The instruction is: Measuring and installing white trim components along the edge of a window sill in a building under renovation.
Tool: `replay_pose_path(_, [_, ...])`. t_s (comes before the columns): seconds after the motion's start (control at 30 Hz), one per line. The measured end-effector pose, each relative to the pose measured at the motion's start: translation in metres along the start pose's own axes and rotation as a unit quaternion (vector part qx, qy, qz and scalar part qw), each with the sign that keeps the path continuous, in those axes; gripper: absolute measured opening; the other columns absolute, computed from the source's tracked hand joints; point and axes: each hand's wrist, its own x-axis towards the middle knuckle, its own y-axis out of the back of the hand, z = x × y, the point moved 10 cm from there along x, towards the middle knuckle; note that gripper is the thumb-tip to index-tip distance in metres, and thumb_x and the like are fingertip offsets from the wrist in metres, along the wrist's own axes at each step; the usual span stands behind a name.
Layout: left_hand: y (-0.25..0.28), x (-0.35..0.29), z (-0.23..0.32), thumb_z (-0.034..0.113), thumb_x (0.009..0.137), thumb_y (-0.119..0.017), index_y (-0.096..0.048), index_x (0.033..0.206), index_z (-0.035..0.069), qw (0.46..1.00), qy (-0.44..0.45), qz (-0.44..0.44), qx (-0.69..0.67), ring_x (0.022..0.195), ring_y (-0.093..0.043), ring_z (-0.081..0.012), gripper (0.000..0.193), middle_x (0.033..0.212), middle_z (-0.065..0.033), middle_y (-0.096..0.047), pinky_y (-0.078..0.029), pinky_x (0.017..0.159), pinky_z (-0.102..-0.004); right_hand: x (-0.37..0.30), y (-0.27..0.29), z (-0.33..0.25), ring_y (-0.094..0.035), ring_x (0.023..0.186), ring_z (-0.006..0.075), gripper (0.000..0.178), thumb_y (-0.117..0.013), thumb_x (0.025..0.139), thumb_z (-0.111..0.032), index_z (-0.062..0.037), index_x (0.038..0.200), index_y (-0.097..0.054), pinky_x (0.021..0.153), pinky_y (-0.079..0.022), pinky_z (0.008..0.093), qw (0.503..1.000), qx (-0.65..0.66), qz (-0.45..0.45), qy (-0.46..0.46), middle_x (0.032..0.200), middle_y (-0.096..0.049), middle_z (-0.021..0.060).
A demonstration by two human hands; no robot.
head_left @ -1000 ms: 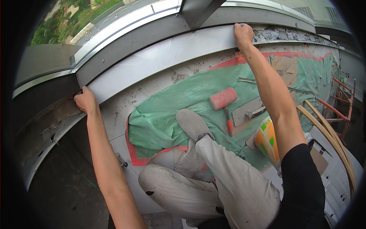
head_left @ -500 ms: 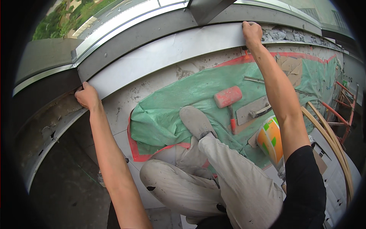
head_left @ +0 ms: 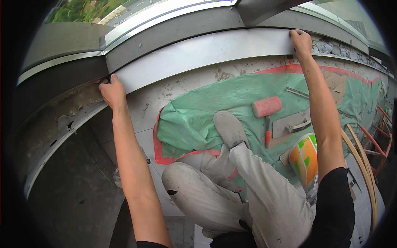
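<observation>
A long white slab strip (head_left: 202,54) lies along the ledge below the window frame, its far edge close against the dark frame. At its left end, my left hand (head_left: 113,91) is closed on the short edge, thumb up beside the corner. My right hand (head_left: 302,42) grips the opposite end, fingers curled over the edge. Under that end, a small tool with a red handle (head_left: 290,64) stands against the ledge's side. Rough grey mortar (head_left: 331,47) shows on the ledge just past my right hand.
A green sheet with red edging (head_left: 198,103) covers the floor. On it lie a red-headed mallet (head_left: 266,106), a trowel (head_left: 291,125) and a metal ruler (head_left: 297,91). An orange-and-white bucket (head_left: 304,159) stands by my right leg. Bent wooden strips (head_left: 364,165) and a red metal frame (head_left: 378,142) are at right.
The whole view has shifted, so the scene sits farther right. My left thumb has risen at the slab's end. Both hands still grip its ends, and the slab stays along the frame.
</observation>
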Motion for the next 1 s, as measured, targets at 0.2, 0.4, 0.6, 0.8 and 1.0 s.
replay_pose_path(0.2, [0.001, 0.010, -0.001, 0.040, 0.101, -0.069, -0.063, 0.137, -0.011, 0.993, -0.034, -0.057, 0.101, 0.132, -0.066, -0.0462, 0.063, 0.137, -0.0325, -0.069, -0.049, 0.114, -0.0492, -0.006, -0.011, -0.026, -0.078, 0.097, 0.0336, 0.045, -0.070, 0.091, -0.043, -0.0047, 0.110, -0.085, 0.091, -0.058, 0.0426, 0.996, -0.042, -0.053, 0.053, 0.100, -0.083, 0.0174])
replay_pose_path(0.4, [-0.025, 0.020, -0.013, 0.035, 0.099, -0.065, -0.063, 0.130, -0.012, 0.993, 0.055, -0.069, 0.077, 0.134, -0.065, -0.0455, 0.056, 0.139, -0.0313, -0.069, -0.045, 0.117, -0.0535, 0.016, -0.017, -0.028, -0.077, 0.106, 0.0394, 0.052, -0.069, 0.093, -0.049, -0.0028, 0.113, -0.083, 0.097, -0.056, 0.0447, 0.989, -0.098, -0.082, 0.072, 0.109, -0.081, 0.0244])
replay_pose_path(0.6, [-0.007, -0.001, -0.002, 0.033, 0.101, -0.064, -0.063, 0.130, -0.008, 0.991, 0.085, -0.047, 0.090, 0.130, -0.067, -0.0426, 0.050, 0.132, -0.0280, -0.073, -0.039, 0.117, -0.0556, 0.004, -0.013, -0.022, -0.077, 0.104, 0.0375, 0.054, -0.070, 0.095, -0.048, -0.0013, 0.118, -0.082, 0.097, -0.056, 0.0430, 0.994, -0.079, -0.045, 0.064, 0.108, -0.081, 0.0232])
replay_pose_path(0.8, [-0.024, 0.002, -0.014, 0.029, 0.102, -0.062, -0.070, 0.123, -0.003, 0.985, 0.144, -0.041, 0.084, 0.130, -0.065, -0.0405, 0.039, 0.133, -0.0248, -0.071, -0.039, 0.116, -0.0532, -0.001, -0.008, -0.009, -0.075, 0.095, 0.0263, 0.049, -0.071, 0.099, -0.040, 0.0017, 0.122, -0.080, 0.090, -0.056, 0.0396, 0.997, -0.013, -0.042, 0.065, 0.105, -0.083, 0.0161])
replay_pose_path(1.0, [-0.011, -0.001, -0.006, 0.012, 0.101, -0.054, -0.069, 0.128, -0.004, 0.987, 0.153, 0.028, 0.046, 0.139, -0.054, -0.0400, 0.035, 0.144, -0.0242, -0.062, -0.037, 0.121, -0.0518, -0.001, -0.021, 0.002, -0.064, 0.078, 0.0141, 0.040, -0.073, 0.100, -0.032, 0.0037, 0.117, -0.082, 0.072, -0.051, 0.0338, 0.996, 0.072, -0.047, 0.032, 0.090, -0.075, 0.0051])
